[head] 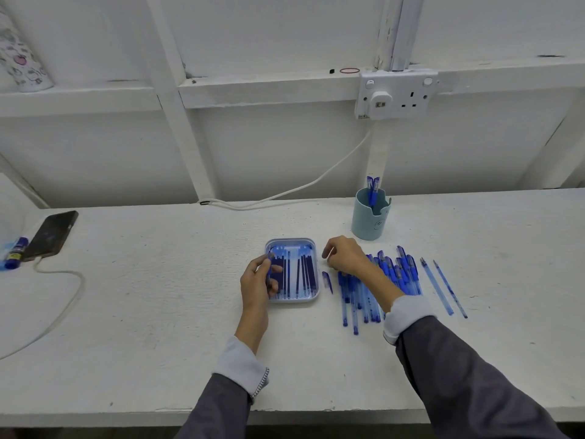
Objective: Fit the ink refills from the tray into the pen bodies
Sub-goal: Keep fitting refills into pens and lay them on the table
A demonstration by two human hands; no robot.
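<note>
Presently, left hand [258,280] at tray [292,240] left edge, fingers curled round thin blue refill [269,269]; more refills [302,274] lying in tray; likely light, slim, bendy, so pinch mid-shaft, avoid tip; right hand [343,256] curled over pen bodies [349,299] just beside tray, cannot tell if grasping anything; bodies likely stiff, slick plastic.

Left hand [257,282] grips a slim blue piece [270,270] over the tray [292,242].

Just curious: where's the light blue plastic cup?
Head view: the light blue plastic cup stands right of centre on the white table, behind the blue pens.
</note>
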